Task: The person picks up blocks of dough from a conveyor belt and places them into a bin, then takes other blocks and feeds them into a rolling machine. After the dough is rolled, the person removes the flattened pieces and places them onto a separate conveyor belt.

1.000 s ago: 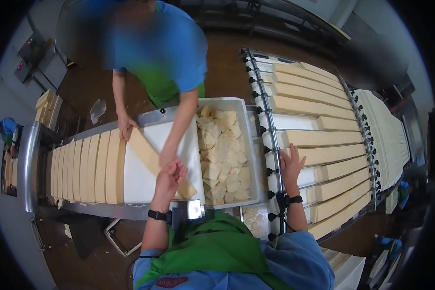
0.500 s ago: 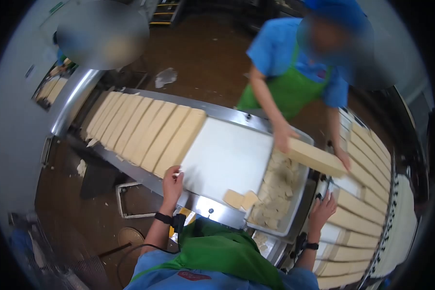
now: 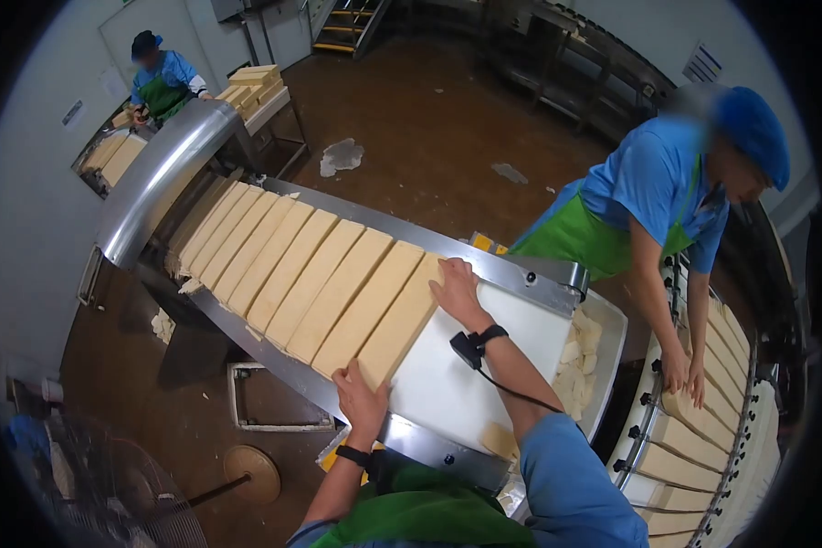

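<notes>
Several long pale blocks [image 3: 292,265] lie side by side on the white conveyor belt [image 3: 475,356] and reach into a metal hood. My left hand [image 3: 360,402] is at the near end of the last block [image 3: 402,320], its fingers on the block's end. At the far end of that same block is my right hand [image 3: 458,292], arm stretched across the belt, fingers curled against the block. Both hands hold the block between them while it rests on the belt. A small flat pale piece [image 3: 498,440] lies near the belt's front edge.
A tray [image 3: 612,352] of pale scraps stands beyond the belt's end. At right, a co-worker [image 3: 648,183] bends over a curved conveyor with more blocks [image 3: 685,447], both hands on one. Another person [image 3: 163,82] stands at the back left, behind the metal hood [image 3: 160,183].
My right hand has moved from the curved conveyor to the last block's far end, and my left hand now grips its near end. The co-worker has moved a block onto the right conveyor.
</notes>
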Action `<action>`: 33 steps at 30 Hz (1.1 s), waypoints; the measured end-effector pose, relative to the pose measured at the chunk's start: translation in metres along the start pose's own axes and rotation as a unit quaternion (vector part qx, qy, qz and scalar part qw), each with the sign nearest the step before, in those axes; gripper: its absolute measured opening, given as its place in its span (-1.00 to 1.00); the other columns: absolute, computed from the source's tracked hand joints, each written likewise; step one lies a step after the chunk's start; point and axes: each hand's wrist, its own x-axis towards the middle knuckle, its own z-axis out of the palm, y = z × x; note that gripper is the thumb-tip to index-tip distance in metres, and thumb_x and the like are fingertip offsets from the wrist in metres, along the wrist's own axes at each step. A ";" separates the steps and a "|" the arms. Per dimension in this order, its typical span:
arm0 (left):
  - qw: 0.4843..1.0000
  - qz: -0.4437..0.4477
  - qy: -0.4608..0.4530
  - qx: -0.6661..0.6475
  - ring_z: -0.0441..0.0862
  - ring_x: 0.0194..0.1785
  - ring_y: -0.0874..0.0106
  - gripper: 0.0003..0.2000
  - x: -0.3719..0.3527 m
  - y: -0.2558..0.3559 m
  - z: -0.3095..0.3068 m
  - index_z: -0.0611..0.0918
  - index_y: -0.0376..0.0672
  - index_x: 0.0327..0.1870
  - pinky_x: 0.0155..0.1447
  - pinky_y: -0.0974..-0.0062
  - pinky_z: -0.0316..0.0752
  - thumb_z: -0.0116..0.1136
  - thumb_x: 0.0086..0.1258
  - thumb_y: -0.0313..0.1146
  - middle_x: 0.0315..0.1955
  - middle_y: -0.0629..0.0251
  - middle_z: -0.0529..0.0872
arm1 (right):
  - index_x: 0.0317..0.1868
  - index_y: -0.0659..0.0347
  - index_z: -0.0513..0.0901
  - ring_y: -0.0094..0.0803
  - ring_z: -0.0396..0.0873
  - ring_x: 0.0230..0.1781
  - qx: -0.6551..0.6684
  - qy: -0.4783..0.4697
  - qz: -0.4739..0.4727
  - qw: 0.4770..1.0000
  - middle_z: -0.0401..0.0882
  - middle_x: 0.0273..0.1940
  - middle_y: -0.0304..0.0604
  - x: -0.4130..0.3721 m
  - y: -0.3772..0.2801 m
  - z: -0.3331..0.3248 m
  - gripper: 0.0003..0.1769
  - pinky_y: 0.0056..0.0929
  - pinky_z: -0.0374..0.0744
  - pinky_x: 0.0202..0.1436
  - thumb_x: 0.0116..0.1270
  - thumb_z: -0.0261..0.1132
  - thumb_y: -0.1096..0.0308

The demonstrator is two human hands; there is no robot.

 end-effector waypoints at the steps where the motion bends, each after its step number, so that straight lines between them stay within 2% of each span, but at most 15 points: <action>1: 1.000 -0.001 -0.006 -0.003 0.44 0.19 -0.10 -0.17 -0.001 0.001 0.000 0.33 -0.24 0.37 0.23 0.07 0.44 0.54 0.05 -0.30 0.14 -0.12 0.33 | 0.23 0.31 0.54 -0.14 0.33 0.21 -0.038 -0.033 0.016 0.999 0.44 0.14 -0.04 0.010 -0.001 0.005 -0.39 -0.07 0.28 0.23 0.23 0.39 0.17; 4: 1.000 -0.011 -0.028 -0.006 0.44 0.20 -0.10 -0.16 -0.001 0.005 -0.004 0.30 -0.24 0.37 0.23 0.08 0.44 0.54 0.05 -0.29 0.15 -0.10 0.34 | 0.17 0.28 0.57 -0.15 0.34 0.19 -0.124 -0.053 0.062 0.989 0.45 0.10 -0.04 0.022 -0.006 0.016 -0.43 -0.04 0.28 0.20 0.23 0.39 0.14; 7: 0.998 -0.024 -0.051 -0.010 0.44 0.20 -0.08 -0.16 0.000 0.013 -0.009 0.31 -0.27 0.37 0.23 0.08 0.43 0.54 0.05 -0.29 0.15 -0.08 0.33 | 0.14 0.24 0.58 -0.15 0.34 0.19 -0.126 -0.049 0.114 0.984 0.46 0.08 -0.04 0.030 -0.008 0.021 -0.44 -0.05 0.29 0.19 0.23 0.39 0.07; 13: 0.997 -0.019 -0.068 0.020 0.43 0.19 -0.08 -0.18 0.003 0.019 -0.005 0.35 -0.23 0.35 0.21 0.10 0.44 0.54 0.04 -0.30 0.16 -0.09 0.33 | 0.02 0.26 0.65 -0.11 0.35 0.18 -0.179 -0.087 0.086 0.976 0.48 0.05 -0.02 0.021 -0.002 0.010 -0.42 -0.01 0.29 0.18 0.18 0.38 -0.06; 16: 0.996 0.051 -0.075 0.024 0.46 0.16 -0.08 -0.21 -0.004 0.016 0.002 0.39 -0.17 0.33 0.15 0.07 0.47 0.54 0.02 -0.27 0.14 -0.08 0.35 | -0.08 0.27 0.68 -0.07 0.45 0.05 -0.147 -0.029 0.088 0.985 0.56 -0.07 0.05 -0.019 0.028 -0.023 -0.46 -0.01 0.35 0.14 0.13 0.42 -0.04; 18: 0.987 0.090 -0.133 0.027 0.49 0.12 -0.07 -0.22 -0.006 0.027 -0.001 0.41 -0.13 0.33 0.11 0.05 0.49 0.54 0.01 -0.25 0.13 -0.07 0.37 | -0.06 0.31 0.63 0.01 0.53 -0.09 -0.058 0.006 0.039 0.998 0.61 -0.20 0.12 -0.059 0.072 -0.041 -0.42 -0.02 0.46 0.07 0.12 0.45 -0.03; 20: 0.972 0.134 -0.190 0.034 0.51 0.11 -0.07 -0.20 -0.005 0.037 0.000 0.40 -0.09 0.35 0.09 0.05 0.51 0.54 0.01 -0.22 0.13 -0.07 0.39 | -0.04 0.37 0.57 0.09 0.56 -0.15 -0.012 0.060 0.143 0.988 0.63 -0.25 0.16 -0.105 0.083 -0.067 -0.39 -0.02 0.53 0.02 0.13 0.46 -0.02; 22: 0.950 0.186 -0.247 0.047 0.52 0.13 -0.06 -0.15 -0.006 0.045 0.003 0.37 -0.05 0.40 0.10 0.06 0.54 0.53 0.01 -0.17 0.14 -0.08 0.40 | -0.02 0.41 0.54 0.11 0.57 -0.11 -0.021 0.088 0.224 0.970 0.62 -0.23 0.17 -0.139 0.084 -0.088 -0.37 0.00 0.54 0.01 0.17 0.44 -0.02; 23: 0.945 0.166 -0.272 0.076 0.51 0.16 -0.07 -0.13 -0.006 0.051 0.003 0.34 -0.04 0.42 0.14 0.05 0.52 0.52 0.01 -0.14 0.17 -0.09 0.39 | -0.01 0.43 0.53 0.11 0.57 -0.10 -0.025 0.105 0.267 0.958 0.62 -0.22 0.17 -0.158 0.085 -0.098 -0.36 0.02 0.55 0.01 0.18 0.43 -0.02; 25: 0.926 0.137 -0.323 0.139 0.47 0.24 -0.07 -0.07 -0.005 0.066 0.004 0.29 -0.03 0.46 0.22 0.04 0.49 0.51 0.00 -0.09 0.23 -0.09 0.38 | -0.04 0.42 0.54 0.11 0.57 -0.10 -0.105 0.153 0.228 0.956 0.61 -0.22 0.19 -0.186 0.104 -0.072 -0.38 0.02 0.54 0.00 0.20 0.42 -0.02; 26: 0.930 0.186 -0.297 0.113 0.40 0.34 -0.09 -0.02 -0.004 0.043 0.028 0.22 -0.02 0.50 0.33 -0.04 0.39 0.49 -0.01 -0.04 0.29 -0.07 0.37 | -0.05 0.42 0.55 0.11 0.57 -0.10 -0.150 0.178 0.216 0.948 0.61 -0.22 0.20 -0.197 0.109 -0.063 -0.39 0.03 0.54 -0.01 0.21 0.41 -0.02; 28: 0.936 0.211 -0.254 0.119 0.40 0.32 -0.11 -0.07 -0.010 0.036 0.043 0.29 -0.02 0.45 0.33 -0.12 0.34 0.49 -0.02 -0.07 0.28 -0.05 0.39 | -0.06 0.40 0.58 0.09 0.56 -0.12 -0.078 0.180 0.231 0.953 0.61 -0.18 0.19 -0.202 0.083 -0.072 -0.46 -0.02 0.50 0.07 0.28 0.36 0.01; 30: 0.948 0.197 -0.236 0.081 0.41 0.26 -0.14 -0.17 -0.017 0.039 0.040 0.36 -0.06 0.38 0.30 -0.07 0.36 0.48 -0.01 -0.20 0.24 -0.04 0.41 | -0.03 0.43 0.58 0.11 0.56 -0.08 -0.034 0.139 0.298 0.944 0.60 -0.14 0.21 -0.211 0.062 -0.086 -0.41 0.00 0.50 0.11 0.27 0.35 -0.01; 32: 0.961 0.186 -0.191 0.069 0.40 0.21 -0.14 -0.30 -0.042 0.069 0.020 0.43 -0.11 0.29 0.29 0.00 0.36 0.42 0.02 -0.38 0.21 -0.04 0.42 | 0.11 0.49 0.52 0.12 0.48 0.07 -0.038 0.171 0.304 0.936 0.55 -0.01 0.26 -0.238 0.057 -0.085 -0.28 -0.02 0.43 0.22 0.27 0.30 -0.08; 33: 0.956 0.211 -0.196 0.053 0.40 0.20 -0.13 -0.32 -0.052 0.076 0.023 0.44 -0.12 0.28 0.29 0.03 0.36 0.40 0.03 -0.42 0.21 -0.04 0.41 | 0.16 0.49 0.48 0.13 0.45 0.09 -0.038 0.198 0.313 0.928 0.52 0.03 0.25 -0.253 0.053 -0.090 -0.29 -0.01 0.41 0.24 0.28 0.33 -0.02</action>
